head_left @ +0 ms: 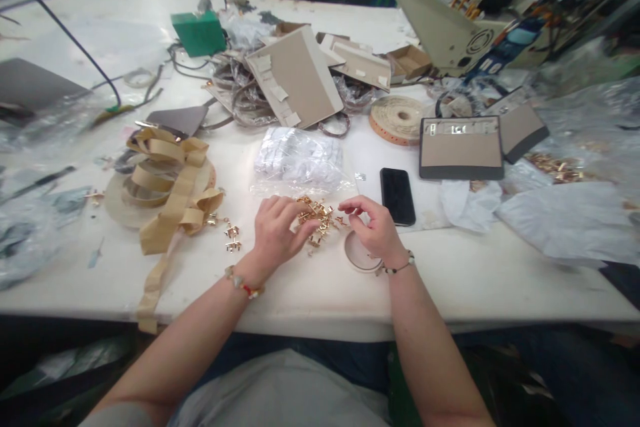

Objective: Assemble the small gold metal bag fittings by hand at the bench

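Note:
A heap of small gold-coloured metal fittings (323, 217) lies on the white table in front of me. My left hand (279, 230) reaches over the heap's left side, thumb and fingers apart, with the fingertips at the pieces. On the other side, my right hand (373, 225) is half curled, its index finger and thumb separated. One small gold piece (341, 221) lies just by its fingertips. Under the right wrist is a roll of thin white tape (349, 255). More gold fittings (233, 238) sit to the left of my left hand.
Wide tan strapping (170, 190) spills off a roll at left. Behind the heap lies a clear plastic bag of white pieces (300, 159). A black phone (397, 195) and a grey-brown flap panel (460, 148) are at right. Further back are a tape roll (397, 119) and a beige machine (440, 23).

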A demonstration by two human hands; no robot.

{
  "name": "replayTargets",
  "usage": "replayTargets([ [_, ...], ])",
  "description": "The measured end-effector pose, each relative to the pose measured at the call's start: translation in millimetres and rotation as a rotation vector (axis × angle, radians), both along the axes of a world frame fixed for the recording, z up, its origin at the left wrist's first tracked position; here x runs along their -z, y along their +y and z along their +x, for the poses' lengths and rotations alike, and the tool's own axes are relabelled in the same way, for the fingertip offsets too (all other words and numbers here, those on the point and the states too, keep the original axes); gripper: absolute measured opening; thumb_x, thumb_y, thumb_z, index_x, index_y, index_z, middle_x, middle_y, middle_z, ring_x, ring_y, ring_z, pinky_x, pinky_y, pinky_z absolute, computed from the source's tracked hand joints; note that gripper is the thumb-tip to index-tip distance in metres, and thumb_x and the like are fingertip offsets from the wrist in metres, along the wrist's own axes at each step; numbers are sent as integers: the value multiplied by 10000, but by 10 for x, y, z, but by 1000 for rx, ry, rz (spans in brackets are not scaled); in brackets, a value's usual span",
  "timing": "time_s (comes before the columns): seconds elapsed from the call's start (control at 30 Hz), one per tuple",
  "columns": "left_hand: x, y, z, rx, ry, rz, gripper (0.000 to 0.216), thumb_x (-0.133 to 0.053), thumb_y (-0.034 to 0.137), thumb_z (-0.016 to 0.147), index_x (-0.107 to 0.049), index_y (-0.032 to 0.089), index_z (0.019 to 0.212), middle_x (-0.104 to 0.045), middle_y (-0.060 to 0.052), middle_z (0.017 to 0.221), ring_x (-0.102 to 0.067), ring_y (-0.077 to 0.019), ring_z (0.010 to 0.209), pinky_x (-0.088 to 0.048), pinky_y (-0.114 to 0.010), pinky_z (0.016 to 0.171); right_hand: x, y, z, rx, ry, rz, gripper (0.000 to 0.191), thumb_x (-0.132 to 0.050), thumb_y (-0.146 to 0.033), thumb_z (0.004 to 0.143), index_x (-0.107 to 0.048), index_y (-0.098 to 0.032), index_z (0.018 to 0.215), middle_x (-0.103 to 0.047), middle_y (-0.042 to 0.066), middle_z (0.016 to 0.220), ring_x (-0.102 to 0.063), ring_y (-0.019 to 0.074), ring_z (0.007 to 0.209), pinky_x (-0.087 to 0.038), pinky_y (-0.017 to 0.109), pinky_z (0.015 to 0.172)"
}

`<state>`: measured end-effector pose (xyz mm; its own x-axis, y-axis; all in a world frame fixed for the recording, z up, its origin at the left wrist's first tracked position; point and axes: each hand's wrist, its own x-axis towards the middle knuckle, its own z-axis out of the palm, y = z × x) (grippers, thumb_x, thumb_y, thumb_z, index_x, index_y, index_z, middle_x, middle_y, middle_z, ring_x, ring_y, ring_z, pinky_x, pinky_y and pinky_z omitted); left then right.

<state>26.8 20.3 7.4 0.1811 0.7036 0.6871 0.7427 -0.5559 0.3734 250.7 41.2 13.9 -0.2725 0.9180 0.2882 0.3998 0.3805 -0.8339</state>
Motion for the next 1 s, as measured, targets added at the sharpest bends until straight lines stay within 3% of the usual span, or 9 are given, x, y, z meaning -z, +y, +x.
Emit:
replayTargets([
  [0.1,-28,-40,174,148,187,-28,355,-655,347,922,-617,264,1265,-702,-74,1220,-608,-260,1078,-404,-401,913,6,13,29,-12,-87,23,352,-505,-33,775,-691,-193,1027,-735,62,1006,-674,209,903,-533,345,825],
  [0.17,10,-26,281,165,260,-83,390,-624,260,934,-589,274,1322,-652,-73,1337,-573,-276,1186,-389,-426,967,-23,9,78,-16,-194,22,375,-517,-29,761,-689,-191,1052,-730,71,1024,-671,222,925,-534,362,848],
  [0.33,153,56,364,166,289,-98,135,-589,235,958,-708,253,1019,-690,-49,1275,-585,-277,1153,-407,-448,943,-100,-131,219,-18,-337,-94,442,-532,0,728,-683,-178,1103,-735,86,1080,-679,217,946,-540,365,874],
  [0.43,150,30,345,172,240,-97,116,-593,251,962,-708,244,978,-712,-50,1220,-594,-265,1123,-418,-439,929,-58,-305,285,38,-335,-117,404,-550,-30,754,-686,-181,1103,-735,82,1035,-682,209,893,-547,369,855],
  [0.67,-18,-324,161,142,193,-114,50,-617,238,953,-666,233,942,-738,-22,1149,-592,-250,1098,-400,-415,901,141,-790,693,467,-287,-107,463,-550,-147,746,-658,-178,1195,-708,93,1056,-634,214,835,-537,396,835],
  [0.87,49,-627,-140,38,76,-279,66,-612,224,947,-669,232,916,-741,-42,1071,-600,-249,1014,-422,-400,838,292,-1018,1312,792,-259,-126,568,-639,-309,671,-643,-145,1214,-674,122,1052,-611,246,842,-527,449,837],
  [1.0,107,-728,-278,-49,1,-346,93,-586,225,953,-662,225,899,-739,-58,1046,-615,-260,1009,-440,-430,892,293,-999,1532,944,-277,-142,609,-665,-341,621,-644,-157,1201,-663,126,1059,-600,261,844,-517,462,816],
])
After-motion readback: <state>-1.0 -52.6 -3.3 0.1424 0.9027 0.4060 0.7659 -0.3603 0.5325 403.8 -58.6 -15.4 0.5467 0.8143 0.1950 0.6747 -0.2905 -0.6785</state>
